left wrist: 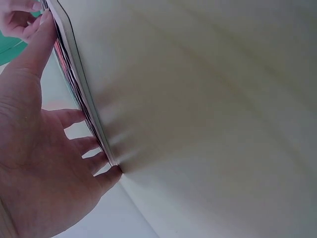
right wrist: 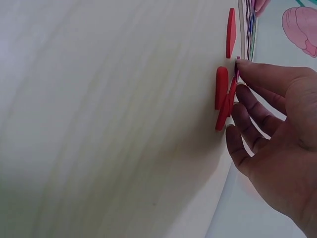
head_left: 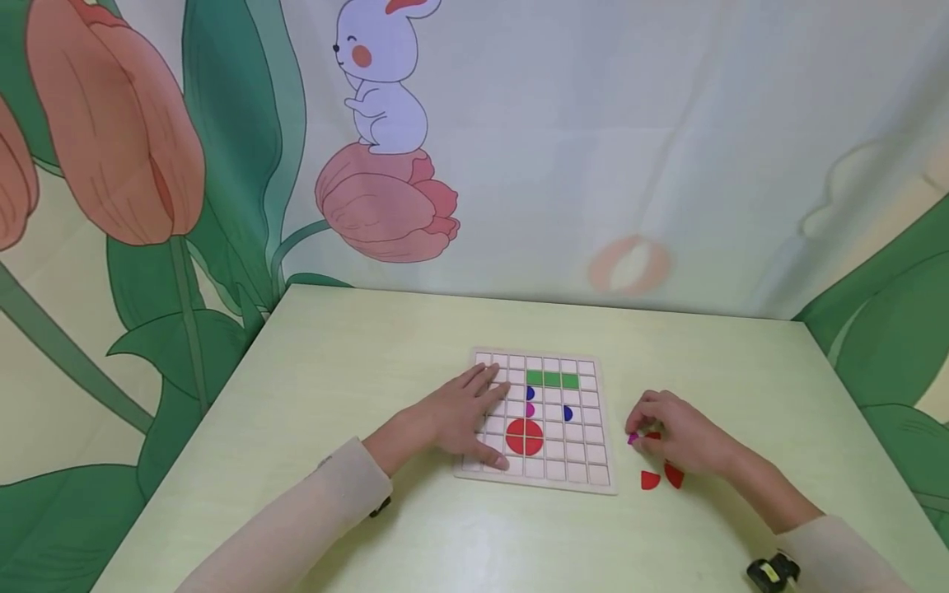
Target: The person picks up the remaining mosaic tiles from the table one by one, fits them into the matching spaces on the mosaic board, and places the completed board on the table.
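Observation:
A pale board marked with a square grid lies on the table. Green squares form a short row near its top, and four red quarter pieces make a circle lower down. Two blue half-circles and a pink half-circle sit between them. My left hand rests on the board's left side, fingers spread. To the right of the board, my right hand pinches a small purple piece at its fingertips, above loose red pieces. The piece's full shape is hidden.
The light wooden table extends around the board on all sides. Behind it hangs a curtain printed with tulips and a white rabbit. Red pieces lie close together under the right fingers, partly overlapping in the right wrist view.

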Available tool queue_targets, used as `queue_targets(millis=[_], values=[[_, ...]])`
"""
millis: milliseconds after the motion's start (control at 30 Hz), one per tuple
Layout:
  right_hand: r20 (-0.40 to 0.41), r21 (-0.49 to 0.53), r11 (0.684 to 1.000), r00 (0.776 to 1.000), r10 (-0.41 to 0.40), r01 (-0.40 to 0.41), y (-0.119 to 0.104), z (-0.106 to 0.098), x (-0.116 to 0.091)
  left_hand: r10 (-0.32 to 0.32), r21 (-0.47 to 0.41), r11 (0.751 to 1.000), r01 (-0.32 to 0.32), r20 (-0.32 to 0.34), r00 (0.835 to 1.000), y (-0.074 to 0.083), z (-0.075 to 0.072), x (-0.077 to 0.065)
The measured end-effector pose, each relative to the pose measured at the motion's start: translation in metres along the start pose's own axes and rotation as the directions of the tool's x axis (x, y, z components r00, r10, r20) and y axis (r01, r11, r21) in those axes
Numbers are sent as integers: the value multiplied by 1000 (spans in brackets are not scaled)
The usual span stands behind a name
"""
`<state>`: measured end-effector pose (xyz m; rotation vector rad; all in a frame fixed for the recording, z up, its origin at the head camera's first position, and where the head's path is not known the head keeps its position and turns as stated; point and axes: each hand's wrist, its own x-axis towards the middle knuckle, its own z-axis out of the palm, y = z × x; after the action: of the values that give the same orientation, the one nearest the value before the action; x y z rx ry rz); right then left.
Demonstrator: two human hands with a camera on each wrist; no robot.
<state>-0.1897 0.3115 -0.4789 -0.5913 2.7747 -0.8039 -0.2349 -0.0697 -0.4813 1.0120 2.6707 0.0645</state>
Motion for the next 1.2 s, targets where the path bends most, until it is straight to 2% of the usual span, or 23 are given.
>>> queue_targets(millis=[300, 433, 600, 733, 933, 1200], values=[[-12, 0, 1000, 1000, -25, 25, 0, 0, -1, -1, 17, 1000, 1, 6, 1000, 1, 0, 0], [-31, -8, 1000, 1000, -7, 7, -3, 0, -2, 1, 23, 1000, -1, 4, 1000, 1, 0, 0], [-90, -99, 993, 995, 53, -62, -5, 0, -6, 3, 10, 1000, -3, 3, 1000, 2, 0, 0], [-114, -172, 983, 992, 48, -67, -2, 2, -9, -1, 7, 1000, 1, 5, 1000, 1, 1, 0], [-148, -143, 990, 989, -10, -11, 1, 5, -7, -10, 7, 1000, 10, 4, 1000, -2, 2, -1], [-153, -168, 984, 988, 28, -54, -2, 2, -7, -10, -12, 1000, 10, 11, 1000, 0, -1, -1]])
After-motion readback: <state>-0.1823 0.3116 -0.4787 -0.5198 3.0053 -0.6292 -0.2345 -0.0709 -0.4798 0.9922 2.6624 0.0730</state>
